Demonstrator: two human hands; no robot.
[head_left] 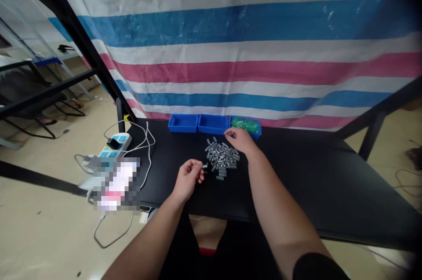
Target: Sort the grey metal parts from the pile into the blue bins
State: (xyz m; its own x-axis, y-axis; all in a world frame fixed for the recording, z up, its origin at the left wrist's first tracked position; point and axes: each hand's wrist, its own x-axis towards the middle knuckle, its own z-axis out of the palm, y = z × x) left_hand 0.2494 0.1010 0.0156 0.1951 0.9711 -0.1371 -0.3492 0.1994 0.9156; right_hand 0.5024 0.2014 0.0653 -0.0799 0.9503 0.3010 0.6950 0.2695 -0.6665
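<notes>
Behind one pile of metal pins [222, 157]: three blue bins [213, 125]. Just left of that pile, my left grip [187, 179] pinches one pin [205, 166]; right grip [240, 140]'s curled near its back edge, can't tell if holding anything.

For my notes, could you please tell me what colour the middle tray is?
The middle tray is blue, seen best in the head view.

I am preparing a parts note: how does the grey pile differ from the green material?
Colour: the grey pile looks metallic; the green material is bright green. Place: the grey pile lies on the black table, while the green material sits in the right-hand blue bin. Detail: the grey pile shows many small pieces; the green material's pieces are unclear. Both look shiny.
</notes>
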